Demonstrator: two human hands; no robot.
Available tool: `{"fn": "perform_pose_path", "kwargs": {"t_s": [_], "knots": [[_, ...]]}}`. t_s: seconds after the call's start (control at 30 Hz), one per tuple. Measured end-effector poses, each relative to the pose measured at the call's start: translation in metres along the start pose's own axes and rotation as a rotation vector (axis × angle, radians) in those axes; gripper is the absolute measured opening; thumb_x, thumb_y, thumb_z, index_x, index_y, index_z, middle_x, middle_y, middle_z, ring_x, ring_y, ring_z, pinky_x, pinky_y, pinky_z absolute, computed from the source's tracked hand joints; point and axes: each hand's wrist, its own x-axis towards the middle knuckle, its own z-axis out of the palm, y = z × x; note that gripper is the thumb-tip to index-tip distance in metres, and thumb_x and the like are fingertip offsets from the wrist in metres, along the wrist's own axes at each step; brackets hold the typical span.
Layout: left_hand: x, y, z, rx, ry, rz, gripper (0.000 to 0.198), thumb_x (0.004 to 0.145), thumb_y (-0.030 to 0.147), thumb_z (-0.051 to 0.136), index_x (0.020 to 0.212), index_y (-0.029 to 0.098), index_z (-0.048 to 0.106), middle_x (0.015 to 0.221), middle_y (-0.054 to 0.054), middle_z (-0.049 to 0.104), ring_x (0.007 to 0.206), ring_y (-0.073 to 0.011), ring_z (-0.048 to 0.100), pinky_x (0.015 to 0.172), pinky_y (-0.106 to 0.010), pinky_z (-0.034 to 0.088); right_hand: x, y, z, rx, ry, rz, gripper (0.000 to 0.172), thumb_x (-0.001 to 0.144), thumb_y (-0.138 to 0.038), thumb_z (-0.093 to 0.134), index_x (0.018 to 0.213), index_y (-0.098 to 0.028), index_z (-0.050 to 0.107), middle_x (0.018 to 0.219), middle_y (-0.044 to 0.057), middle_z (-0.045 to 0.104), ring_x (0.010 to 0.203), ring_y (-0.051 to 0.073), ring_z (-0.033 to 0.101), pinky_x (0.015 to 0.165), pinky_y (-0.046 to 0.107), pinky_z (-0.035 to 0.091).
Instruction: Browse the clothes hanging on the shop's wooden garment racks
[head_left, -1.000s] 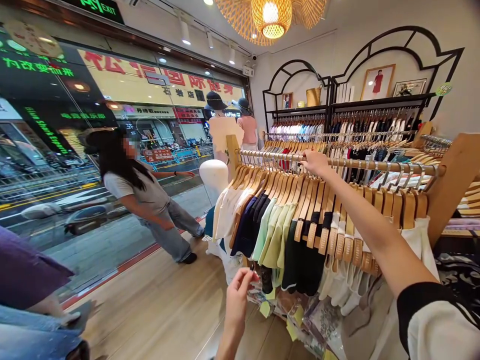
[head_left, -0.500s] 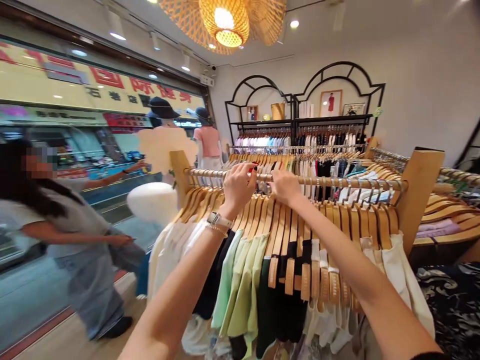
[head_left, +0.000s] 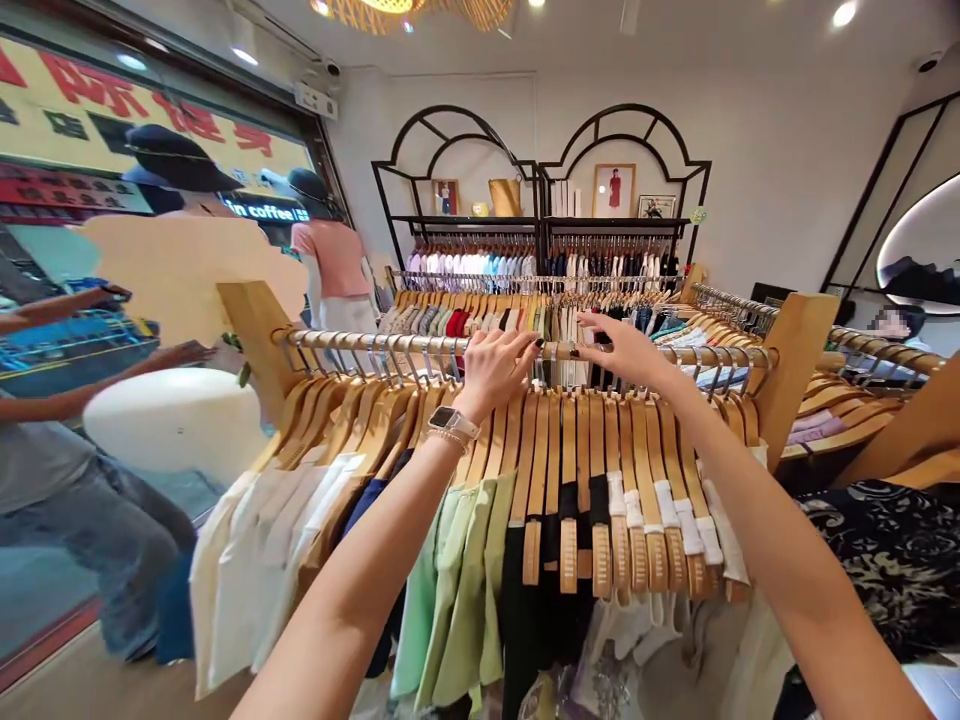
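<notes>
A wooden clothes rail [head_left: 405, 343] runs across in front of me, hung with tops and other garments on wooden hangers [head_left: 574, 440]. My left hand [head_left: 496, 370], with a watch [head_left: 452, 421] on the wrist, has its fingers closed over the rail around hanger hooks; its palm side is hidden. Just to the right, my right hand [head_left: 626, 352] is at the rail, thumb and fingers apart, beside more hooks. Light green tops [head_left: 469, 590] hang below my left hand. White garments [head_left: 259, 570] hang at the left end, and white straps [head_left: 664, 505] lie over hangers at right.
Left of the rail are a white rounded seat [head_left: 172, 415], a cream board [head_left: 199, 265] and a mannequin in a pink top [head_left: 337, 258]. A person's arm [head_left: 52, 405] reaches in there. Black arched racks [head_left: 540, 220] stand behind; another rail [head_left: 892, 345] is at right.
My view has swung right and closer. My right hand has moved rightward from my left and its fingers have spread. Hangers at the right end are bunched closer together.
</notes>
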Motion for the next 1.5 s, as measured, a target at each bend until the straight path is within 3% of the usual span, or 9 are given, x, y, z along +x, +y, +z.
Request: {"fn": "perform_pose_path", "kwargs": {"t_s": [0.13,0.3,0.47,0.53,0.67,0.73,0.9,1.07,1.5], "knots": [[0.0,0.001,0.007,-0.008,0.063,-0.033,0.039,0.102,0.039,0.039,0.105,0.024,0.075,0.097,-0.008,0.077,0.089,-0.0263,0.065,0.087,-0.041,0.038,-0.002,0.007,-0.006,-0.155,-0.185,0.075,0.067,0.093,-0.044,0.062,0.155,-0.034,0.04,0.119,0.003,0.074,0.09,0.025,0.07,0.071,0.035,0.052],[0.0,-0.001,0.015,-0.037,0.117,-0.059,0.04,0.102,0.04,0.039,0.094,0.023,0.074,0.088,-0.008,0.076,0.087,-0.0261,0.065,0.086,-0.041,0.038,-0.001,0.0,-0.005,-0.151,-0.19,0.117,0.051,0.09,-0.048,0.067,0.138,-0.029,0.063,0.11,0.003,0.076,0.088,0.024,0.069,0.069,0.033,0.048],[-0.001,-0.001,0.018,-0.031,0.15,-0.078,0.048,0.104,0.038,0.032,0.079,0.021,0.07,0.083,-0.009,0.074,0.081,-0.0251,0.064,0.085,-0.041,0.037,-0.001,-0.001,-0.004,-0.104,-0.154,0.122,0.049,0.085,-0.048,0.072,0.128,-0.025,0.067,0.102,0.004,0.075,0.086,0.024,0.068,0.072,0.035,0.049],[-0.001,-0.001,0.019,-0.044,0.169,-0.082,0.048,0.104,0.037,0.032,0.077,0.021,0.069,0.081,-0.009,0.073,0.08,-0.0243,0.063,0.085,-0.041,0.038,-0.001,0.0,-0.004,-0.106,-0.147,0.115,0.05,0.085,-0.049,0.073,0.128,-0.023,0.067,0.106,0.006,0.075,0.091,0.025,0.068,0.076,0.037,0.051],[0.001,-0.001,0.021,-0.04,0.197,-0.066,0.047,0.102,0.035,0.033,0.071,0.022,0.066,0.076,-0.008,0.071,0.075,-0.0232,0.062,0.083,-0.041,0.039,-0.008,0.008,-0.014,-0.137,-0.071,-0.013,0.076,0.081,-0.051,0.077,0.147,-0.023,0.052,0.14,0.01,0.061,0.121,0.033,0.06,0.097,0.047,0.051],[0.001,-0.001,0.021,-0.047,0.21,-0.061,0.046,0.101,0.034,0.034,0.069,0.022,0.066,0.073,-0.007,0.07,0.074,-0.0228,0.062,0.083,-0.041,0.04,-0.014,0.015,-0.022,-0.165,-0.058,-0.029,0.08,0.081,-0.051,0.077,0.151,-0.025,0.048,0.146,0.01,0.057,0.125,0.034,0.058,0.102,0.05,0.048],[0.002,0.001,0.019,-0.092,0.221,-0.078,0.045,0.1,0.033,0.036,0.067,0.022,0.064,0.072,-0.007,0.069,0.073,-0.0226,0.061,0.084,-0.042,0.042,-0.022,0.023,-0.025,-0.136,-0.11,0.071,0.052,0.085,-0.039,0.074,0.134,-0.026,0.065,0.109,0.005,0.075,0.088,0.024,0.067,0.091,0.042,0.048],[0.002,0.004,0.015,-0.12,0.209,-0.094,0.045,0.1,0.032,0.035,0.065,0.022,0.062,0.071,-0.007,0.068,0.073,-0.0225,0.06,0.084,-0.042,0.042,-0.021,0.016,-0.02,-0.161,-0.097,0.147,0.048,0.084,-0.041,0.076,0.127,-0.023,0.066,0.083,0.001,0.072,0.076,0.02,0.063,0.083,0.036,0.043],[0.002,0.005,0.014,-0.168,0.156,-0.139,0.043,0.098,0.034,0.037,0.066,0.022,0.063,0.072,-0.008,0.067,0.074,-0.0238,0.057,0.087,-0.044,0.038,-0.023,0.014,-0.02,-0.252,-0.119,0.15,0.055,0.089,-0.052,0.066,0.141,-0.032,0.058,0.086,0.001,0.07,0.073,0.018,0.059,0.062,0.027,0.033]]}}
